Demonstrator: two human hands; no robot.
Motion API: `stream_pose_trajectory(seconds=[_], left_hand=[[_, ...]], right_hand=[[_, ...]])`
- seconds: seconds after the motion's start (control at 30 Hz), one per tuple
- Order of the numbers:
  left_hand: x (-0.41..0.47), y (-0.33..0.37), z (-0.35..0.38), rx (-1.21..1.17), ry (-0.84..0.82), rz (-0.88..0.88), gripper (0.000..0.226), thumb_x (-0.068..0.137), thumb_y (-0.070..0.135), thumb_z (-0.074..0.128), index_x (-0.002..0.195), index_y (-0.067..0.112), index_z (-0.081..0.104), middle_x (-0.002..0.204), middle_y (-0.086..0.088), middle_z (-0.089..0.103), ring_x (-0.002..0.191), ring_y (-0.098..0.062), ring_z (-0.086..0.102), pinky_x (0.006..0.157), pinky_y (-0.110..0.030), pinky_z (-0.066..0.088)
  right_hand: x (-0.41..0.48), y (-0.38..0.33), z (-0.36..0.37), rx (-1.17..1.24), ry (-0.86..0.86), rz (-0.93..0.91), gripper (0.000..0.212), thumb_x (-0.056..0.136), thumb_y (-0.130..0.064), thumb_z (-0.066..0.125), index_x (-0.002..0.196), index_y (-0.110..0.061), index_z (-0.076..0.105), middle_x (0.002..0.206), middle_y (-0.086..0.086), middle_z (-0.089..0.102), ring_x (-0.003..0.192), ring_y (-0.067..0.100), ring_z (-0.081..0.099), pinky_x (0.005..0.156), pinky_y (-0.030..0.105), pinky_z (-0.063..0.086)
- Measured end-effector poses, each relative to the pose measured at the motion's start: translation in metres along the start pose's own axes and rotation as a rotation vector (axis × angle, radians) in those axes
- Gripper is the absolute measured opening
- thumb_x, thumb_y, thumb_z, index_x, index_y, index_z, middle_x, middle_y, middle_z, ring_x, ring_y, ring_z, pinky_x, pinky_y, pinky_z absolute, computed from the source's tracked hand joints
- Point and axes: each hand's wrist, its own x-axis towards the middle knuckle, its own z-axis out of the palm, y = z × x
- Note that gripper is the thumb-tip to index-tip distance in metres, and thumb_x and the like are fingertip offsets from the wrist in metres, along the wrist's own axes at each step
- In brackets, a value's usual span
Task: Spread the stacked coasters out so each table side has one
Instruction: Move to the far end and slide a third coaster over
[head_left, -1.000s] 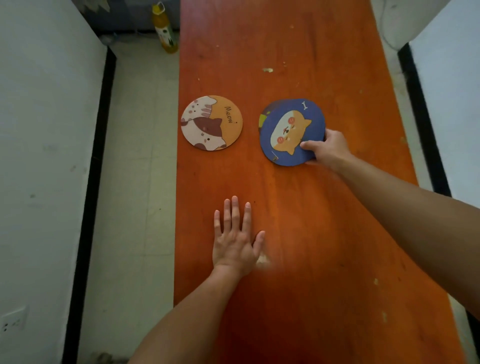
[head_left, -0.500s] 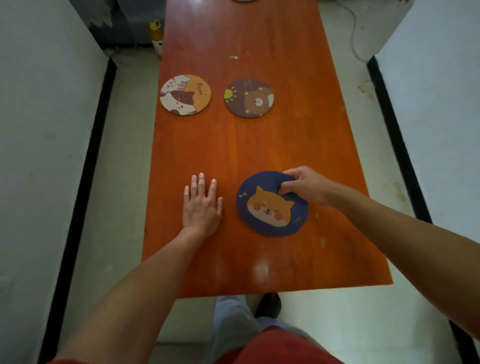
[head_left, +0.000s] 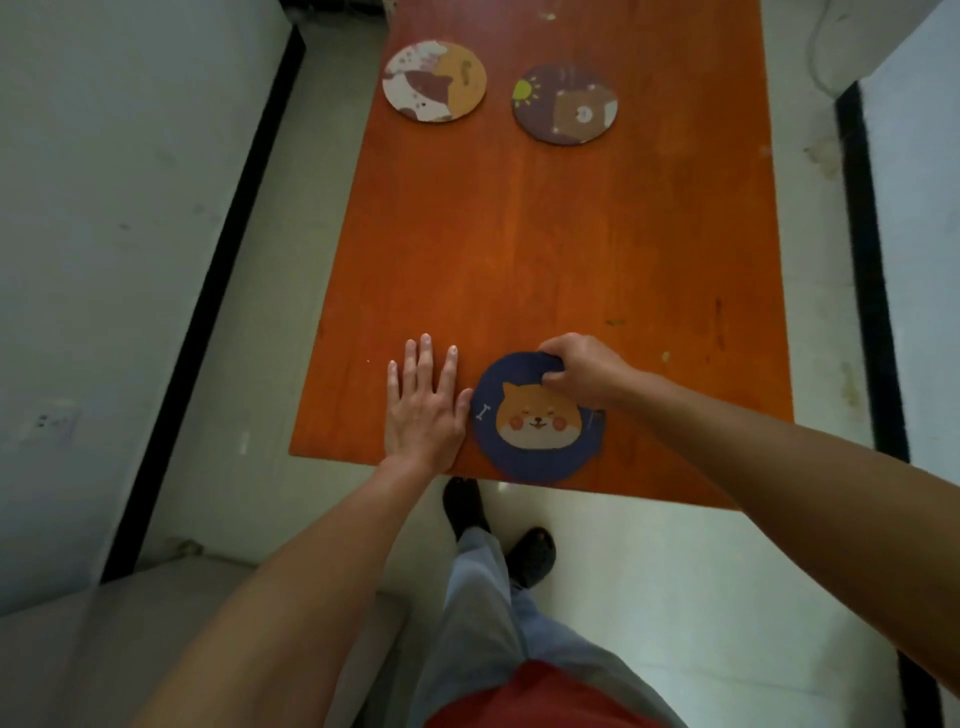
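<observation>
A blue coaster with an orange dog face (head_left: 535, 421) lies flat at the near edge of the orange wooden table (head_left: 545, 249). My right hand (head_left: 584, 371) grips its far right rim between thumb and fingers. My left hand (head_left: 423, 402) rests flat on the table just left of that coaster, fingers spread, its thumb almost touching the rim. Farther up the table lie an orange-and-white cat coaster (head_left: 435, 80) near the left edge and a dark brown bear coaster (head_left: 565, 103) to its right.
The table's near edge runs just below the blue coaster. White walls with black skirting stand on both sides of the table, with pale floor strips between. My legs and dark shoes (head_left: 530, 553) show below the table's end.
My right hand has drawn the blue dog coaster from the stack down to the near edge, uncovering the brown bear coaster. My left hand slid back toward the near edge too.
</observation>
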Motion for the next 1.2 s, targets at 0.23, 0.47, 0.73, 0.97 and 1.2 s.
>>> stream_pose_trajectory(seconds=[0.23,0.47,0.73,0.97,1.2], left_hand=[[0.007,0.002,0.012,0.021,0.032,-0.011,0.065,0.097,0.054,0.019,0.152,0.020,0.012,0.161,-0.016,0.005,0.147,-0.032,-0.002,0.118,-0.053,-0.002],[0.006,0.002,0.014,0.026,0.038,-0.014,0.067,0.095,0.056,0.008,0.153,0.022,0.006,0.161,-0.016,0.002,0.147,-0.031,-0.006,0.117,-0.052,-0.004],[0.005,0.002,0.014,0.021,0.039,-0.011,0.066,0.096,0.055,0.010,0.153,0.022,0.005,0.161,-0.015,0.000,0.147,-0.031,-0.008,0.117,-0.053,-0.004],[0.005,0.001,0.017,0.029,0.051,-0.004,0.065,0.097,0.054,0.012,0.153,0.022,0.006,0.161,-0.015,0.002,0.147,-0.031,-0.007,0.117,-0.053,-0.003],[0.005,0.002,0.014,0.047,0.016,0.006,0.066,0.096,0.054,0.009,0.153,0.020,0.005,0.161,-0.017,0.001,0.147,-0.033,-0.006,0.117,-0.054,-0.003]], right_hand=[[0.003,0.023,0.016,-0.133,0.242,-0.029,0.032,0.086,-0.026,0.062,0.117,-0.022,0.054,0.108,0.004,0.060,0.094,0.025,0.057,0.070,0.038,0.049],[-0.007,0.027,0.048,-0.213,0.499,0.028,0.051,0.086,-0.034,0.062,0.133,-0.022,0.046,0.114,0.006,0.052,0.103,0.024,0.049,0.072,0.038,0.051],[-0.015,0.037,0.053,-0.263,0.506,0.011,0.055,0.086,-0.040,0.062,0.136,-0.023,0.045,0.117,0.006,0.050,0.106,0.025,0.045,0.071,0.037,0.051],[-0.015,0.041,0.055,-0.364,0.473,-0.054,0.059,0.090,-0.040,0.058,0.141,-0.014,0.041,0.122,0.011,0.049,0.112,0.028,0.043,0.078,0.039,0.050],[-0.015,0.041,0.046,-0.432,0.406,-0.091,0.061,0.091,-0.042,0.055,0.142,-0.014,0.039,0.127,0.010,0.048,0.115,0.027,0.042,0.080,0.039,0.050]])
